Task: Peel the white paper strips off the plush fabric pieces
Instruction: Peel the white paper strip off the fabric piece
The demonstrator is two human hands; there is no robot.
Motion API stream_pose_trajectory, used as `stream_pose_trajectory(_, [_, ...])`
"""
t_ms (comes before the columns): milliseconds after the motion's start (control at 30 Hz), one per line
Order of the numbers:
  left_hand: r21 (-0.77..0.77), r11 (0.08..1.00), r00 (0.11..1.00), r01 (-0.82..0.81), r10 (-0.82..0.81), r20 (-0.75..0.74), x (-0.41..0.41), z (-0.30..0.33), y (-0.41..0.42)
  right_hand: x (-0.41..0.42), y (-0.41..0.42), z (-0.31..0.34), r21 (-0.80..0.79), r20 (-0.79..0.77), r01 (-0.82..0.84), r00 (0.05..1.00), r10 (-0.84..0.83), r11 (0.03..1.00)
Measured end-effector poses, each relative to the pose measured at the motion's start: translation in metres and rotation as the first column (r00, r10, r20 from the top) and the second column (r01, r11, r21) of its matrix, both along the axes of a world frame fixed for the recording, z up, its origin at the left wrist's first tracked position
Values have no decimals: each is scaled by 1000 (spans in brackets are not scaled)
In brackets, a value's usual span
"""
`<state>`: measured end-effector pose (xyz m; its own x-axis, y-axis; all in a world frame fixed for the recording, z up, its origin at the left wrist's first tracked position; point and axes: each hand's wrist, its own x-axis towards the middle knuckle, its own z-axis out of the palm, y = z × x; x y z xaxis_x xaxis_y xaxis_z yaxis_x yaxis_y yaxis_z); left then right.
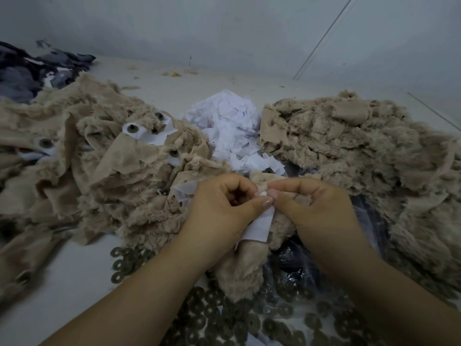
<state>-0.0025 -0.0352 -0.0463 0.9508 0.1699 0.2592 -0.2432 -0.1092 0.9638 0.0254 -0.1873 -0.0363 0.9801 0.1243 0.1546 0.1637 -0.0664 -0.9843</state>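
While gripping plush piece at lower centre, left hand and right hand both pinching white paper strip.

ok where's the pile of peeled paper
In the head view the paper pile lies at centre, beyond both hands, between the left plush heap and the right plush heap.

Tan plush piece held upright; white paper strip half-peeled.
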Motion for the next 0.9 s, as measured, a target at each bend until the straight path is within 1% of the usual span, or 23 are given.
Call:
stream_pose_trajectory(67, [-6, 1000, 1000, 8, -8, 1, 0, 0, 0, 0, 1, -1, -5, 12, 36, 999, -36, 999])
stream_pose_trajectory(200, [-46, 999, 1000, 15, -15, 4, 1, -1, 0, 0, 1, 0, 40, 13, 62, 998, -63, 997])
stream_pose_trajectory(333, [-93, 994, 998, 54, -56, -24, -1, 0, -2, -1, 1, -1, 16, 26, 106, 994, -106, 994])
stream_pose_trajectory(433, [-140, 988, 997, 68, -74, -38, -2, 1, -3, -3, 2, 0, 50, 0, 105, 994, -105, 993])
stream_pose_trajectory(500, [-171, 983, 996, 62, -71, -45, -2, 2, -3, -3, 3, 0, 45, -2, 99, 995, -99, 994])
stream_pose_trajectory(567, [-192, 980, 997, 47, -57, -47, -2, 2, -4, -4, 3, 0, 9, 42, 101, 994, -102, 995])
stream_pose_trajectory(667, [-183, 982, 998, 39, -46, -34, -3, 1, -6, -7, 3, 2, -64, 148, 117, 983, -106, 991])
stream_pose_trajectory(833, [-170, 985, 1000, 16, -20, -19, -3, 0, -7, -8, 3, 2, -118, 217, 134, 970, -106, 984])
stream_pose_trajectory(900, [-164, 986, 1000, -2, 1, -7, -4, 0, -9, -11, 3, 0, -171, 304, 159, 947, -101, 972])
